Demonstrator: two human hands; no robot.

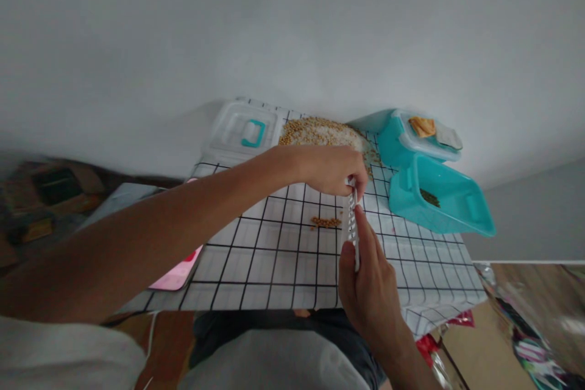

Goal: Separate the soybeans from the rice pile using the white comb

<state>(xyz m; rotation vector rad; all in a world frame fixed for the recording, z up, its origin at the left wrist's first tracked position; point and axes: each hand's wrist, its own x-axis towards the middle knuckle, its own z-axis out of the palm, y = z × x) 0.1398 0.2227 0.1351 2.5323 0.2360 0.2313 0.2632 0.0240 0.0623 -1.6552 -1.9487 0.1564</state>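
A narrow white plastic piece with a row of slots (351,225) stands on its edge on the grid-patterned table cover. My left hand (334,169) reaches across from the left and pinches its far end. Around the near end, my right hand (371,280) is closed, thumb on the left side and fingers on the right. Just left of the piece lies a short row of tan beans (325,222). Beyond my left hand spreads a heap of yellow beans mixed with white grains (320,130), partly hidden by that hand.
At right stands an open turquoise bin (461,201) with some green grains inside. Behind it is a lidded turquoise box (393,140) with a folded cloth (422,127) on top. A clear lid (231,134) lies back left; a pink item (173,275) is under my left forearm.
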